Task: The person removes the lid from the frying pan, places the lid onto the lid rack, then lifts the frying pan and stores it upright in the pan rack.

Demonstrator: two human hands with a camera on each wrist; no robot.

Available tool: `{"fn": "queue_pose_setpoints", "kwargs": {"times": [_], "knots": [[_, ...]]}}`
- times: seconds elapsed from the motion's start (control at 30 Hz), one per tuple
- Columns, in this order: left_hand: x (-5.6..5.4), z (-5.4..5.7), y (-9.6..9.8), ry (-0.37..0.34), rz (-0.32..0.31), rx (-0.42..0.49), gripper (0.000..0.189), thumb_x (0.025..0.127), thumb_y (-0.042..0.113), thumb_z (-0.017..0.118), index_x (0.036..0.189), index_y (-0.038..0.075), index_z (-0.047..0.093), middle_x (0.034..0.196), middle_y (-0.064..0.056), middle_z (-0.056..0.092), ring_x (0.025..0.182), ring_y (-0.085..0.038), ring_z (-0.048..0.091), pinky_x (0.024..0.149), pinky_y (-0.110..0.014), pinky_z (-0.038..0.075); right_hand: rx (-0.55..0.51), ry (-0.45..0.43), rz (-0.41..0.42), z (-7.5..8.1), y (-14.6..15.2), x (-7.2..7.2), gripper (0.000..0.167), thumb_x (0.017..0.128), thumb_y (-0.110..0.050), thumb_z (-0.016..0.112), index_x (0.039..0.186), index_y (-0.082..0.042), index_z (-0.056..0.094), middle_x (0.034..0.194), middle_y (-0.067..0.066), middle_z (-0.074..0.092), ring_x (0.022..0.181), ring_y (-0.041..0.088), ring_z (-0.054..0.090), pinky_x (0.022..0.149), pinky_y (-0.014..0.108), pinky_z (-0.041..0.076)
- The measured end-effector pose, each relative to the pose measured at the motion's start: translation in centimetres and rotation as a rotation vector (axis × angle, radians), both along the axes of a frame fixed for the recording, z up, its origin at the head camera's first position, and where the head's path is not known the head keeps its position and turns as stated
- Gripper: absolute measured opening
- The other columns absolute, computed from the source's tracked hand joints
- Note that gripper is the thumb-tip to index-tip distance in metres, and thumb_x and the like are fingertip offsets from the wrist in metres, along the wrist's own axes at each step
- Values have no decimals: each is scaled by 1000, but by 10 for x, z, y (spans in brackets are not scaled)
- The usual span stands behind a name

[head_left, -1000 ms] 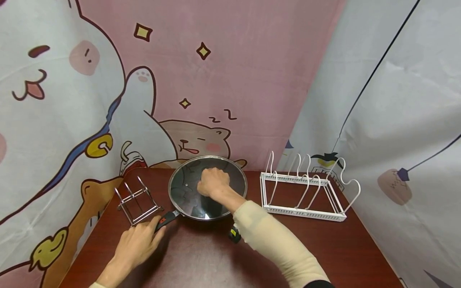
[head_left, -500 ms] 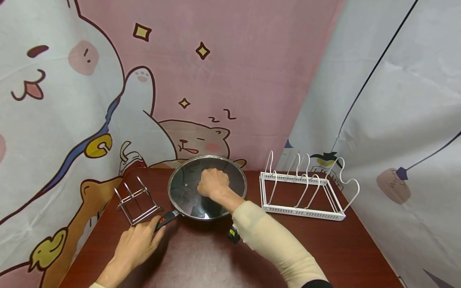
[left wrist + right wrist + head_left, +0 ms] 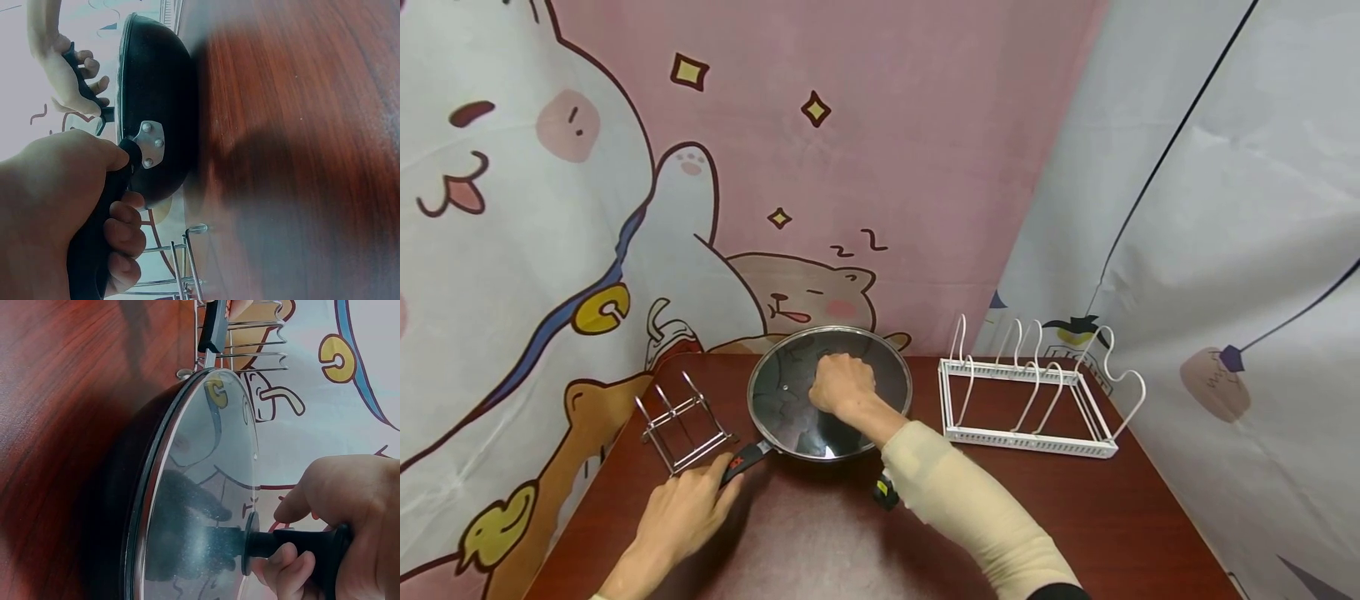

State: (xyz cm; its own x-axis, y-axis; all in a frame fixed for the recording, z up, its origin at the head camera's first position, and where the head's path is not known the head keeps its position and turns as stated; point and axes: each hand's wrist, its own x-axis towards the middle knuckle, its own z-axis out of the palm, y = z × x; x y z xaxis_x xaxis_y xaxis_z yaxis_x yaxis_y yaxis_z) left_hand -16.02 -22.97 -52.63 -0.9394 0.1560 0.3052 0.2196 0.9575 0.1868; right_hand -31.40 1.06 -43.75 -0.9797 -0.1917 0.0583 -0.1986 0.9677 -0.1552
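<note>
Firstly, nearest of all, the left hand (image 3: pixel 688 508) grips the handle (image 3: pixel 90 250), which leaves the pan (image 3: pixel 165 69) at 7 o'clock. A careless pull or twist there could slide the pan over the worktop (image 3: pixel 790 533) or rock it, since the leverage is all on one side.

The sleeve (image 3: pixel 973 517) crosses from 5 o'clock and hides part of the rim, so a poor seating of the lid (image 3: pixel 786 425) on that side would be easy to miss. The pan sits mid-worktop with the lid on it. Above, the right hand (image 3: pixel 356 506) grasps the knob (image 3: pixel 322 550), fingers curled round it; an off-centre tug would probably tilt the lid and scrape the glass edge.

At 9 o'clock, just beside the left hand, stands the steel rack (image 3: pixel 673 408); I cannot tell whether they touch, and a leftward swing could knock it. At 3 o'clock the white rack (image 3: pixel 1026 441) is near too, its hoops ready to snag a lid carried low. Farthest, at 12 o'clock, the curtain (image 3: pixel 925 167) hangs close enough to be brushed if the pan is shoved back.
</note>
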Motion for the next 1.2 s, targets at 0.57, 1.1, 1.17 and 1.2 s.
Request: {"fn": "queue_pose_setpoints", "kwargs": {"times": [0.57, 1.1, 1.17, 1.2], "knots": [[4, -3, 0, -40, 12, 2, 31, 104, 38, 81, 124, 16, 70, 76, 2, 70, 56, -24, 64, 47, -42, 42, -72, -11, -7, -3, 3, 1, 21, 95, -22, 75, 74, -18, 73, 109, 13, 85, 104, 38, 83, 81, 51, 67], [2, -3, 0, -30, 5, -5, 30, 105, 38, 80, 123, 16, 69, 75, 3, 68, 55, -22, 62, 47, -42, 41, -120, 7, -12, -4, 5, -2, 23, 92, -19, 79, 70, -20, 70, 104, 7, 85, 102, 33, 82, 83, 50, 66], [1, -3, 0, -30, 7, -5, 30, 105, 38, 81, 121, 16, 69, 75, 3, 68, 55, -23, 62, 47, -42, 41, -124, 10, -7, -3, 6, -1, 24, 92, -19, 79, 70, -20, 69, 102, 6, 85, 101, 32, 82, 82, 50, 66], [1, -2, 0, -29, 8, -6, 30, 105, 38, 81, 121, 16, 69, 75, 3, 68, 55, -23, 62, 47, -42, 41, -127, 12, -5, -2, 6, -1, 25, 91, -18, 80, 69, -20, 69, 100, 6, 84, 101, 32, 82, 82, 50, 66]]}}
